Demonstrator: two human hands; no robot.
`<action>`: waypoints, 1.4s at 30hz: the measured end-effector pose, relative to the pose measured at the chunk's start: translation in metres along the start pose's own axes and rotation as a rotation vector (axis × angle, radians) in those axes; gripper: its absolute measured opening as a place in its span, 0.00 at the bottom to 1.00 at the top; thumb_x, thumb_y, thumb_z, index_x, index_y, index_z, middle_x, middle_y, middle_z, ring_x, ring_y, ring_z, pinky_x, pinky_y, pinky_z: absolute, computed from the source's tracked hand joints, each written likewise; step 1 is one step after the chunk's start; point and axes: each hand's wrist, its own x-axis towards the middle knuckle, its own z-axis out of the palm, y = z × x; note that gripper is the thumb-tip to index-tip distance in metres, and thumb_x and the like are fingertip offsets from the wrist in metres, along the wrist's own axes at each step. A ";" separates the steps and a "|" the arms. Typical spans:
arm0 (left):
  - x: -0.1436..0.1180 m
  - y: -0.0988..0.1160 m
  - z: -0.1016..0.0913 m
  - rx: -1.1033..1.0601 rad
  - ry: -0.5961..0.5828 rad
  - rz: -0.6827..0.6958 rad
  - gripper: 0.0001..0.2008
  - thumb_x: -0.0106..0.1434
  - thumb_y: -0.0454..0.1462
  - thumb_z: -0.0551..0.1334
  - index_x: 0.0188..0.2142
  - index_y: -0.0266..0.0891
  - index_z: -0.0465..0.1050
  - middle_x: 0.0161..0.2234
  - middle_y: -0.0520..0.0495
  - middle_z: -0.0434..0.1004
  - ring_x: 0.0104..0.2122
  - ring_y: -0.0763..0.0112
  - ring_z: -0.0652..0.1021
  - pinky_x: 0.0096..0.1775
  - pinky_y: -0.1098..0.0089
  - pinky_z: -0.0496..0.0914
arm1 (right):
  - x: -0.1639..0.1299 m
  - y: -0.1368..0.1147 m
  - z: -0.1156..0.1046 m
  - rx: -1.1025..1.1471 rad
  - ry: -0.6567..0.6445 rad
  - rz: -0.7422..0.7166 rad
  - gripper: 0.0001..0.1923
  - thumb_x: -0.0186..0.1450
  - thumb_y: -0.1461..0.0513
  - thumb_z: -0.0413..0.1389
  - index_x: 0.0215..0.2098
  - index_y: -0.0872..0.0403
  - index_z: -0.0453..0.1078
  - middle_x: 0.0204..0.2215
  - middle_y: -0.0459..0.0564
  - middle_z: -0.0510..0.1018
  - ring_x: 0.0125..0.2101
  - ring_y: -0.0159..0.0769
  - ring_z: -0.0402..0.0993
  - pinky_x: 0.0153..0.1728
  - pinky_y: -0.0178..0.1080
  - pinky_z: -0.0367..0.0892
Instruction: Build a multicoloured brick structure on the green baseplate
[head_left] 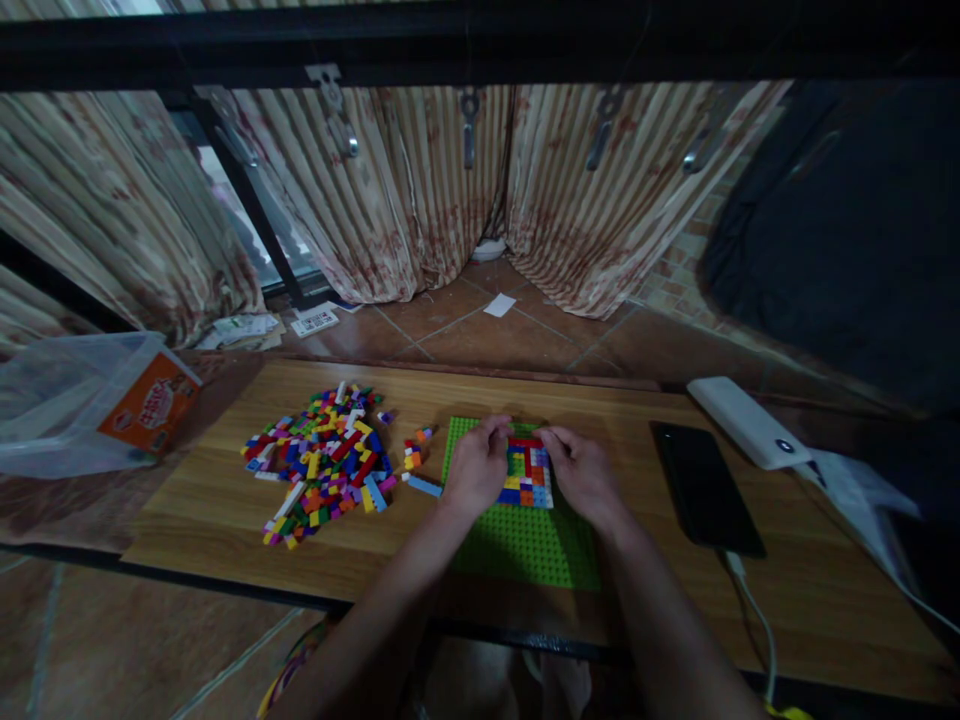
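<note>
Both hands rest side by side on the brick patch: the left hand [475,468] is curled with its fingertips pinched at the patch's far left corner, and the right hand [583,474] is curled likewise at the far right corner, though whether either actually grips a single brick is too small to tell. Under both hands spreads the wooden bench [225,510], and beyond the hands hang striped, flowered curtains [420,200] above a tiled floor [487,335]. Far to the left of the left hand lies a clear plastic bag [52,400] with an orange box [150,402] inside it. Beneath the hands and reaching back toward the wrists lies the green baseplate [525,550], flat on the bench. Well to the left of the left hand sits a loose heap of mixed coloured bricks [322,465]. To the right of the right hand lies a black phone [705,485], face up, with a cable [757,620] leading from its near end, and farther right a white power bank [750,422]. Between the two hands, on the baseplate's far part, sits the patch of assembled coloured bricks [527,475], red along its far edge. Just left of the left hand lie a few stray bricks [417,445], one long and pale blue.
</note>
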 end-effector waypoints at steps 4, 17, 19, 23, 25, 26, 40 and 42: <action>-0.002 0.000 -0.003 -0.002 0.031 -0.008 0.14 0.67 0.30 0.53 0.46 0.39 0.74 0.45 0.45 0.81 0.47 0.66 0.79 0.52 0.66 0.71 | 0.001 0.004 -0.001 -0.038 0.048 0.021 0.21 0.68 0.52 0.45 0.32 0.53 0.76 0.31 0.49 0.80 0.31 0.36 0.73 0.33 0.37 0.63; -0.010 0.004 -0.002 0.166 -0.010 0.027 0.14 0.63 0.31 0.57 0.47 0.39 0.75 0.48 0.44 0.79 0.50 0.63 0.77 0.56 0.62 0.69 | 0.002 0.004 0.000 -0.089 0.072 -0.013 0.19 0.66 0.52 0.47 0.29 0.53 0.73 0.29 0.50 0.78 0.30 0.37 0.72 0.33 0.37 0.63; -0.010 0.002 -0.001 0.181 -0.022 0.028 0.14 0.64 0.32 0.58 0.48 0.39 0.75 0.49 0.44 0.79 0.51 0.62 0.76 0.56 0.61 0.68 | 0.002 0.003 -0.001 -0.085 0.070 -0.017 0.19 0.66 0.51 0.47 0.29 0.53 0.74 0.31 0.51 0.78 0.30 0.37 0.73 0.33 0.38 0.63; -0.011 0.000 0.001 0.213 -0.037 0.066 0.14 0.63 0.31 0.58 0.47 0.37 0.76 0.48 0.43 0.78 0.50 0.62 0.76 0.56 0.61 0.68 | 0.002 0.003 0.000 -0.073 0.061 -0.019 0.19 0.65 0.51 0.48 0.29 0.53 0.73 0.29 0.50 0.76 0.30 0.38 0.72 0.33 0.38 0.63; -0.012 0.000 0.001 0.237 -0.039 0.088 0.14 0.63 0.31 0.58 0.46 0.37 0.76 0.48 0.43 0.78 0.50 0.61 0.76 0.56 0.61 0.68 | 0.002 0.003 0.000 -0.056 0.060 -0.019 0.18 0.64 0.51 0.49 0.28 0.53 0.73 0.27 0.49 0.75 0.30 0.37 0.71 0.33 0.38 0.62; -0.012 0.000 0.001 0.247 -0.038 0.094 0.14 0.63 0.31 0.58 0.46 0.38 0.76 0.47 0.43 0.78 0.50 0.62 0.76 0.56 0.61 0.68 | 0.002 0.003 0.001 -0.043 0.060 -0.014 0.18 0.64 0.51 0.49 0.27 0.53 0.73 0.27 0.49 0.74 0.30 0.37 0.71 0.33 0.38 0.62; -0.013 0.001 0.003 0.292 -0.020 0.128 0.12 0.63 0.29 0.57 0.45 0.37 0.75 0.46 0.44 0.78 0.49 0.62 0.75 0.55 0.61 0.68 | 0.006 0.008 0.005 0.048 0.086 -0.014 0.17 0.62 0.52 0.52 0.24 0.54 0.74 0.25 0.48 0.74 0.29 0.36 0.70 0.33 0.38 0.63; -0.013 0.001 0.003 0.295 -0.016 0.129 0.12 0.63 0.29 0.58 0.45 0.37 0.75 0.46 0.44 0.78 0.49 0.62 0.75 0.55 0.62 0.68 | 0.006 0.007 0.006 0.047 0.092 -0.018 0.17 0.62 0.52 0.52 0.23 0.53 0.73 0.24 0.48 0.74 0.28 0.36 0.69 0.32 0.38 0.62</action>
